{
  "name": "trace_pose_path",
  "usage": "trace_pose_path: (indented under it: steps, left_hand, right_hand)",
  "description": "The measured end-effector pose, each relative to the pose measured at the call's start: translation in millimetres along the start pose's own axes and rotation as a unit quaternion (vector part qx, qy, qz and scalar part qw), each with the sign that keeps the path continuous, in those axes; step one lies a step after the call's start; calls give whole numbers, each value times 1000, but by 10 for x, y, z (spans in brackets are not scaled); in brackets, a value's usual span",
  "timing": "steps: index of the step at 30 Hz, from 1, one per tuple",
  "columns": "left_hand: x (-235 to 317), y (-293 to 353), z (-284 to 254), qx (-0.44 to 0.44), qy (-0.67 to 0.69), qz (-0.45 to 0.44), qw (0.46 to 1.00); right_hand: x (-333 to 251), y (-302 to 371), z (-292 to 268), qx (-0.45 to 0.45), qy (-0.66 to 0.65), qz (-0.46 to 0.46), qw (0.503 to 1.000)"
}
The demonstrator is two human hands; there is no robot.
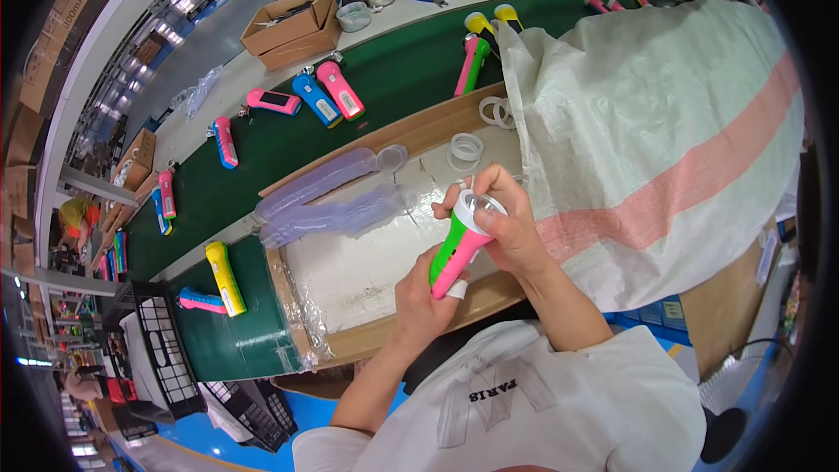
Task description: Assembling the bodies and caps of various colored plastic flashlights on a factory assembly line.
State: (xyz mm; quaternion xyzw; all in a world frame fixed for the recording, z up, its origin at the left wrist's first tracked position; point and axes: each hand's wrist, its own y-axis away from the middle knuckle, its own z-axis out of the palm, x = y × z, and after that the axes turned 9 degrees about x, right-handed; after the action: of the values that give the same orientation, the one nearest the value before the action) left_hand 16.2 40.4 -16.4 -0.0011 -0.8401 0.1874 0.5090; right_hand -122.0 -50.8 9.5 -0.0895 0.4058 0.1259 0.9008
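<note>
My left hand [423, 306] clasps a pink-and-green plastic flashlight [452, 250]; at its head, my right hand [517, 229] grips the round white rim [468, 213], which uneven pressure could tilt.

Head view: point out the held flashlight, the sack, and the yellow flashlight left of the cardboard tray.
Held flashlight [457, 247]: head view, mid-body, between the hands.
Sack [645, 127]: head view, white side above the pink stripe.
Yellow flashlight [225, 280]: head view, middle of its body.
</note>
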Motion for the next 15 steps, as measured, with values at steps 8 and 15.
trace_pose_path:
  steps: [8,15]
  left_hand:
    - [-22,-111,-120,-170,247,-346,889]
    - [-123,-142,-116,-86,211,-226,947]
  right_hand:
    - [56,-116,-100,22,-52,99,993]
    - [135,-223,-122,86,28,118,989]
